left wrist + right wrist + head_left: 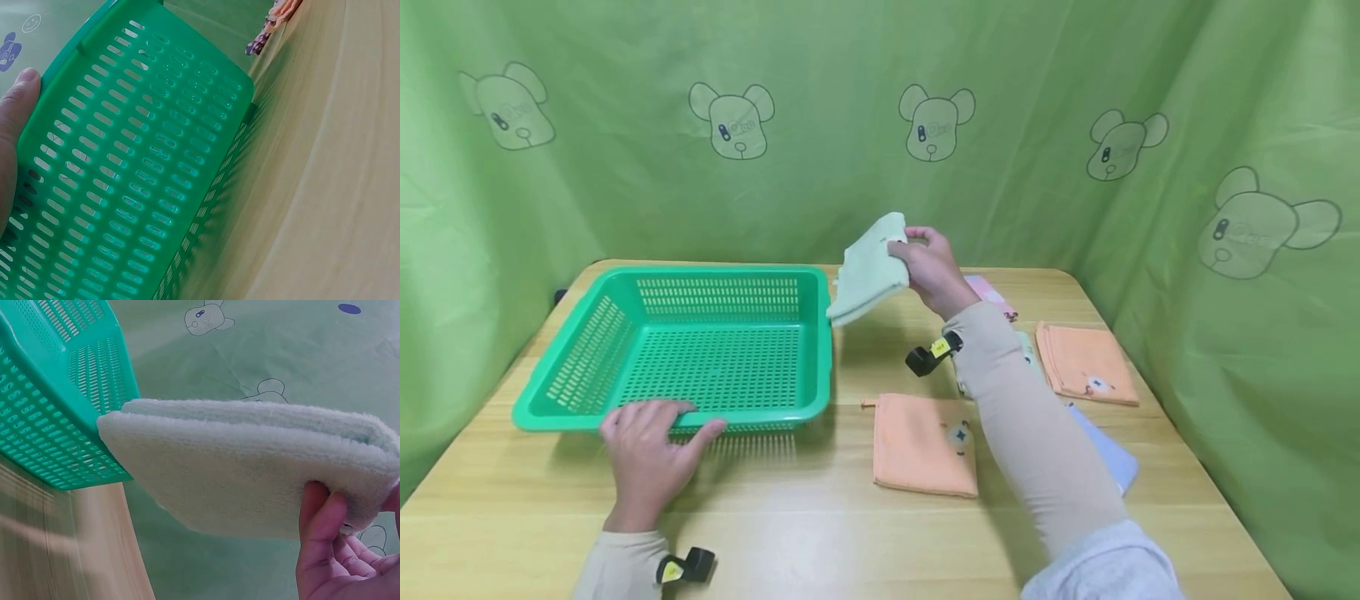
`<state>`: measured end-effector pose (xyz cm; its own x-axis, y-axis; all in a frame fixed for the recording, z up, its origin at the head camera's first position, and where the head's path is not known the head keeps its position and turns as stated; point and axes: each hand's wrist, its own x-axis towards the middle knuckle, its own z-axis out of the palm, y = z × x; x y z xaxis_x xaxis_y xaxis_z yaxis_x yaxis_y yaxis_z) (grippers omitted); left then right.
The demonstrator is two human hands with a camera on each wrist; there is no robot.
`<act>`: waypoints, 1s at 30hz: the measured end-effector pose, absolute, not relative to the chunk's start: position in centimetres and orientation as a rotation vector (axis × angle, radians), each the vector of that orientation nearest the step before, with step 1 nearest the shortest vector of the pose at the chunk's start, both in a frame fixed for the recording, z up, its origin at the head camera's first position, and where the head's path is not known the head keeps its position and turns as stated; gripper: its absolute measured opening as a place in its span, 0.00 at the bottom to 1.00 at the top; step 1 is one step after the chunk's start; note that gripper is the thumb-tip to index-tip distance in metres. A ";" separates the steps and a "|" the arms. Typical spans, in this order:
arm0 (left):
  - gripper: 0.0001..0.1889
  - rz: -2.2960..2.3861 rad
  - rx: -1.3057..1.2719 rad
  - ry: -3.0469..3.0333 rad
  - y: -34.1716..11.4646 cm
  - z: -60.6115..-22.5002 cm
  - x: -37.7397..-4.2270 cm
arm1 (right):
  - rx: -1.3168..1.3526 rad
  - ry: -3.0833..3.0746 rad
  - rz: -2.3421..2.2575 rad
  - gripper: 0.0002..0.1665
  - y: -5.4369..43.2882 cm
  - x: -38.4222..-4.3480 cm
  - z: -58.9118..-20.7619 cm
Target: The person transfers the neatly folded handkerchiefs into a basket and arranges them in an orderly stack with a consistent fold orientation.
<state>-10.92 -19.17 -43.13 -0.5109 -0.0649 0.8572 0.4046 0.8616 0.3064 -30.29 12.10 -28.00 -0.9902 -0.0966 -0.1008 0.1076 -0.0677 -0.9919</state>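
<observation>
My right hand (934,271) pinches a folded pale green towel (871,265) by one edge. It holds the towel up in the air, just right of the green plastic basket (826,350). In the right wrist view the plush, layered side of the towel (212,462) faces the camera, and its far corner overlaps the basket's rim (94,434). At the basket's near side my left hand (651,454) grips the rim, fingers hooked over it. The thumb (22,103) shows on the rim in the left wrist view. Only the slotted floor and walls show inside the basket.
A folded orange towel (917,446) lies right of the basket. Farther right are another orange towel (1090,362), a blue towel (1105,450), a pink one (988,293) and a green one (1028,348), partly behind my right arm. A green curtain (835,192) surrounds the wooden table (820,533).
</observation>
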 end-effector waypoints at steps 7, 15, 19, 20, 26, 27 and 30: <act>0.41 -0.584 -0.253 -2.030 -19.1 -43.0 -10.9 | 0.015 2.044 -2.205 0.28 11.9 -30.2 -27.7; 0.41 -0.589 -0.251 -2.036 -19.1 -42.9 -10.9 | -0.002 2.012 -2.236 0.27 11.5 -30.3 -27.5; 0.41 -0.593 -0.254 -2.033 -19.0 -42.9 -10.9 | -0.008 1.993 -2.250 0.27 11.1 -30.3 -27.5; 0.41 -0.594 -0.253 -2.034 -19.0 -42.9 -10.9 | -0.008 1.988 -2.255 0.26 11.0 -30.3 -27.5; 0.41 -0.591 -0.247 -2.076 -19.2 -42.9 -10.6 | -0.014 1.970 -2.263 0.25 10.6 -30.2 -27.5; 0.41 -0.590 -0.246 -2.087 -19.3 -42.9 -10.6 | -0.013 1.967 -2.263 0.26 10.5 -30.2 -27.4; 0.41 -0.596 -0.247 -2.071 -19.2 -42.9 -10.7 | -0.019 1.949 -2.274 0.26 10.4 -30.1 -27.4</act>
<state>-10.70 -19.20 -42.90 -0.5433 -0.0568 0.8376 0.3969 0.8618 0.3159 -30.07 10.37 -27.38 -0.9893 -0.1189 -0.0850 0.1021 -0.1468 -0.9839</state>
